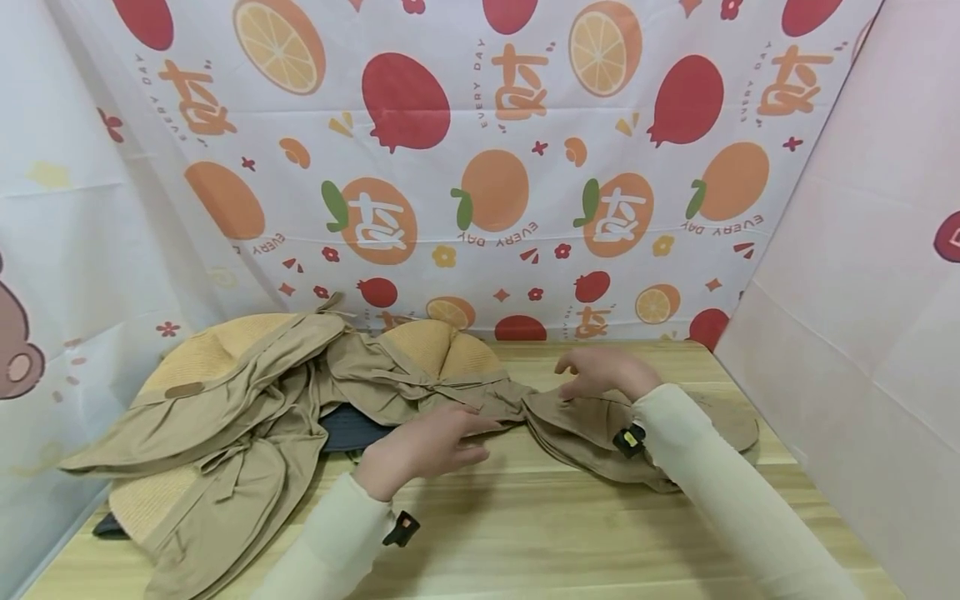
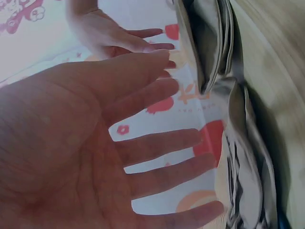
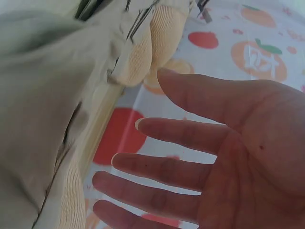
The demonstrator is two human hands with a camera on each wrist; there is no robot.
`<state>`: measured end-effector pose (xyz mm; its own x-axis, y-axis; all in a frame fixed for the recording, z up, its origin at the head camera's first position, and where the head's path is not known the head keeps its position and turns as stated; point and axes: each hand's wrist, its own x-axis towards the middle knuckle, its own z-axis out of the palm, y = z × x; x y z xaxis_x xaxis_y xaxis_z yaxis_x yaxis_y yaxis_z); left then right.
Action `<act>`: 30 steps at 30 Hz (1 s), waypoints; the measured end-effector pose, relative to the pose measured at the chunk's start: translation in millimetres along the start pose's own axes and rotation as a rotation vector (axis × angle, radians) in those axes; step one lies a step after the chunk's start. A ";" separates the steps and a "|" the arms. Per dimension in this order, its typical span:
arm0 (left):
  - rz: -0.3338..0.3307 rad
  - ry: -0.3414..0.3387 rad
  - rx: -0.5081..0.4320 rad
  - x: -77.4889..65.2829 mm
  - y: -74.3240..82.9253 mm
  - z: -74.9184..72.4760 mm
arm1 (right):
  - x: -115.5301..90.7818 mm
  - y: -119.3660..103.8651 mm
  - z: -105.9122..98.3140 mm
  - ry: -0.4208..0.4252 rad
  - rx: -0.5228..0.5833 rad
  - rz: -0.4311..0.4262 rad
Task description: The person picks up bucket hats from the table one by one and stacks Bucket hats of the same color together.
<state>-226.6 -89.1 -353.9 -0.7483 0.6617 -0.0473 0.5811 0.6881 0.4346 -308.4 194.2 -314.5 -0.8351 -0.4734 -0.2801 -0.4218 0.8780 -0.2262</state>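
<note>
In the head view, a khaki cloth hat (image 1: pixel 577 421) lies folded on the right of the wooden table. My right hand (image 1: pixel 606 372) hovers over its far side with fingers spread and holds nothing. Left of it sits a khaki hat with a straw-weave crown (image 1: pixel 457 354). My left hand (image 1: pixel 423 450) floats in front of that hat's brim, its fingers stretched out. Both palms appear bare, the left hand (image 2: pixel 62 138) in the left wrist view and the right hand (image 3: pixel 257 157) in the right wrist view.
More khaki hats (image 1: pixel 247 392) with straw crowns and cloth ties overlap in a pile on the left. A dark blue piece (image 1: pixel 352 429) pokes out beneath them. Fruit-printed cloth (image 1: pixel 540 192) hangs behind the table (image 1: pixel 480 533), and pale cloth walls (image 1: pixel 862 292) flank it.
</note>
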 end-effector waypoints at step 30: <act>-0.136 -0.075 -0.027 -38.4 -4.2 -12.2 | 96.1 -48.2 14.8 -0.078 0.197 0.132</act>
<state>-204.3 -121.0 -342.9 -0.7930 0.5838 -0.1741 0.4661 0.7654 0.4437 -363.1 105.3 -344.4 -0.8457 -0.3659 -0.3886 -0.2275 0.9057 -0.3578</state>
